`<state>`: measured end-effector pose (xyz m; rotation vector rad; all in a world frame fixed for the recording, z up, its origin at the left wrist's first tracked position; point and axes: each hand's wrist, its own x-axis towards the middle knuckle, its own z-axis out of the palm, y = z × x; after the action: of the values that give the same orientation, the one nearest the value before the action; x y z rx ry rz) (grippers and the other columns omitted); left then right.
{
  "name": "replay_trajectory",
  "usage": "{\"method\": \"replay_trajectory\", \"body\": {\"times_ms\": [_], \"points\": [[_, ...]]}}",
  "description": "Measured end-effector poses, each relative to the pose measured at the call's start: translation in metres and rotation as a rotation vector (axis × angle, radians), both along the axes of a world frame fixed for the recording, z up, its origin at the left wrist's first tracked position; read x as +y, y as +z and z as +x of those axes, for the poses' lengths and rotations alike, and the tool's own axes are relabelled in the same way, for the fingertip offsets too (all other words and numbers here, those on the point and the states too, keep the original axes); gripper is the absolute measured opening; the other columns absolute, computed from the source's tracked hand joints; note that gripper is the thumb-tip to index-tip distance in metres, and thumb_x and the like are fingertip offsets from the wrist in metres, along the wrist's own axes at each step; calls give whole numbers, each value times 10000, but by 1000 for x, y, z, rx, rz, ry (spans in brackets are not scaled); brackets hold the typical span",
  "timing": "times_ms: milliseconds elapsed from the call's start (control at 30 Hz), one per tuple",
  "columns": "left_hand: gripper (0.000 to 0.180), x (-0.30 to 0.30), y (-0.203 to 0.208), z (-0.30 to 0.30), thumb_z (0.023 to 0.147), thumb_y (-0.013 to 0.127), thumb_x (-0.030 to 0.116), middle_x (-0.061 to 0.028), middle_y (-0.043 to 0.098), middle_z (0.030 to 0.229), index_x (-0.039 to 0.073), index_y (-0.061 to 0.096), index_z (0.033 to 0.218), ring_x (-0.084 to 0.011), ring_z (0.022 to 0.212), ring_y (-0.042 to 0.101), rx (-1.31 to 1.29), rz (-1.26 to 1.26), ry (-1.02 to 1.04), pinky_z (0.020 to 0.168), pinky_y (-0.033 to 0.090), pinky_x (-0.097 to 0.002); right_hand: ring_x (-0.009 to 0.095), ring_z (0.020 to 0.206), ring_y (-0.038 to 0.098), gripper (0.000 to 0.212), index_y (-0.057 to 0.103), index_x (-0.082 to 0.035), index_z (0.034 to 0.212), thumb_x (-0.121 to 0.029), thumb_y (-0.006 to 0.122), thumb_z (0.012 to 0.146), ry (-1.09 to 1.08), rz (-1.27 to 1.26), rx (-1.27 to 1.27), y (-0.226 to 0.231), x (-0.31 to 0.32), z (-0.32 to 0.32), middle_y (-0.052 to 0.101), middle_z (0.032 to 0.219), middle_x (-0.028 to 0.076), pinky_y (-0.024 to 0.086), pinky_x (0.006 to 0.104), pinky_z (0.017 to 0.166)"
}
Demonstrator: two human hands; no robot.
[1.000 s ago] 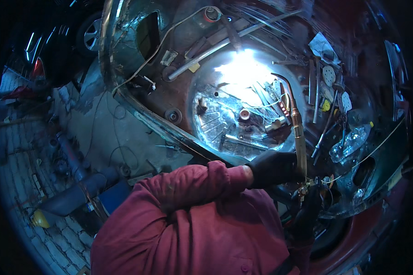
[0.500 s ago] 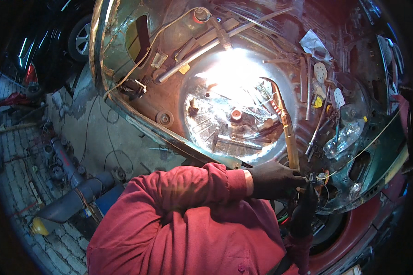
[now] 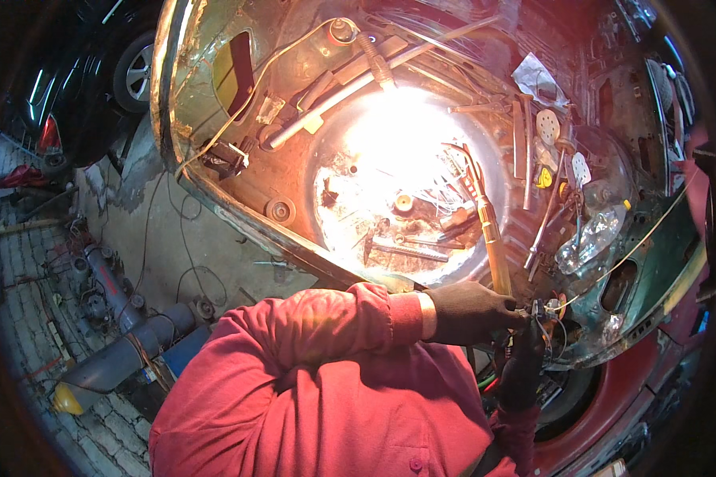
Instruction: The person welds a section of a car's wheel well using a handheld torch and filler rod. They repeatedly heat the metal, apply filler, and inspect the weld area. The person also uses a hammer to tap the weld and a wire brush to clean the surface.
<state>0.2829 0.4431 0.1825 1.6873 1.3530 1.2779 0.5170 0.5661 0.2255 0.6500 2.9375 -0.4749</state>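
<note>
A brass gas torch (image 3: pixel 492 230) with a slim bent neck points away from me over the round well (image 3: pixel 493 155) of a car's boot floor. Its lower end disappears at my left hand (image 3: pixel 471 312), which wears a dark glove and reaches across my body, fingers closed round the handle. Just below and to the right, my gloved right hand (image 3: pixel 523 362) is closed too. A small metal part (image 3: pixel 539 308) with thin wires sticks up at its fingers; what it grips is mostly hidden. Intense light washes out the well's far side.
Inside the well lie a threaded rod (image 3: pixel 410 249) and a small round part (image 3: pixel 404 203). Bars, a clear plastic bottle (image 3: pixel 593 242) and perforated sanding discs (image 3: pixel 547 126) surround it. A grey pipe (image 3: pixel 127 350) rests on the paving at left; a cable (image 3: pixel 640 242) crosses the right.
The light in the well has grown brighter and warmer, and a glow shows around the torch's neck. The view has shifted slightly; both hands keep nearly the same place.
</note>
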Motion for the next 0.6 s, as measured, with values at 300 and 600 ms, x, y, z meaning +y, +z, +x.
{"method": "replay_trajectory", "body": {"times_ms": [300,600], "points": [[482,-3,2,-1,945,716,198,-125,634,1100,191,592,1411,-371,1054,693,-26,-63,-55,1136,392,-621,452,1353,567,707,467,-42,1579,-76,781,947,22,9,-20,11,-5,-3,531,1504,263,548,498,1068],[501,-3,-4,1,957,709,190,-100,659,1083,219,595,1444,-348,1071,706,11,-76,-29,1210,270,-684,429,1320,595,715,498,-16,1546,-51,805,901,44,-1,-2,12,-5,-10,588,1435,249,541,474,1071]]}}
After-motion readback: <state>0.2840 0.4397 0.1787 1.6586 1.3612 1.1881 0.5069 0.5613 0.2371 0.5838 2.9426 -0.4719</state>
